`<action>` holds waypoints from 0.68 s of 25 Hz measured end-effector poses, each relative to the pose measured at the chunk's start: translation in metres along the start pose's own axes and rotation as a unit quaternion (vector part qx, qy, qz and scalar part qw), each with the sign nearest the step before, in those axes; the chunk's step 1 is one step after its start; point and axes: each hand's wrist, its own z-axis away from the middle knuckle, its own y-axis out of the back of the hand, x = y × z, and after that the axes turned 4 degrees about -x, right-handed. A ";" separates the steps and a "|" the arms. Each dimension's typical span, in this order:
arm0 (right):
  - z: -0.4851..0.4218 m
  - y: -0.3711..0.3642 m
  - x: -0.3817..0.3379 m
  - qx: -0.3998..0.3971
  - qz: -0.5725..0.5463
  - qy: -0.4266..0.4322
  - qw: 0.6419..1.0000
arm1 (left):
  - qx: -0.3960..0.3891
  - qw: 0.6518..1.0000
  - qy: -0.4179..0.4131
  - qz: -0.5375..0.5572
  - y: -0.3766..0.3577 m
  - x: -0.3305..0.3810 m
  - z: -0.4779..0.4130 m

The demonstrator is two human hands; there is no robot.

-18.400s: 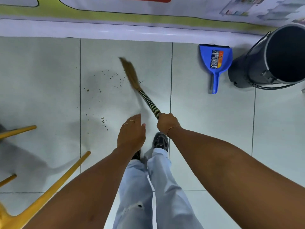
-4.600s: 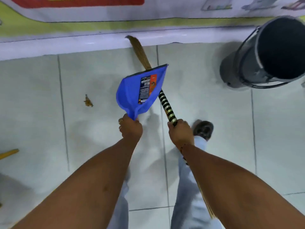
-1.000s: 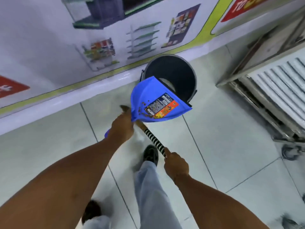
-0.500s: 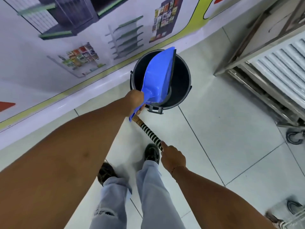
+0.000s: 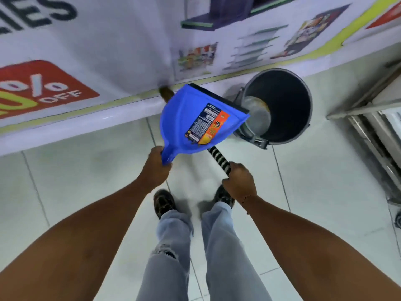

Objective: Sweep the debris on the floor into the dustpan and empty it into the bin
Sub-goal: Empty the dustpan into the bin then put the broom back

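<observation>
Dustpan [image 5: 191,124] withdrawn from bin [image 5: 280,105], upturned.

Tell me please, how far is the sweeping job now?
Nearly finished, it seems. Done: the blue dustpan shows no debris inside, and the floor in view looks clean. In hand: the left hand holds the dustpan clear of the bin, and the right hand has its grip on the broom. Left: probably only putting the tools away.
</observation>
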 end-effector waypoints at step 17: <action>-0.295 -0.081 -0.249 0.075 0.267 0.346 0.896 | 0.119 0.945 0.247 0.177 -0.005 -0.249 -0.078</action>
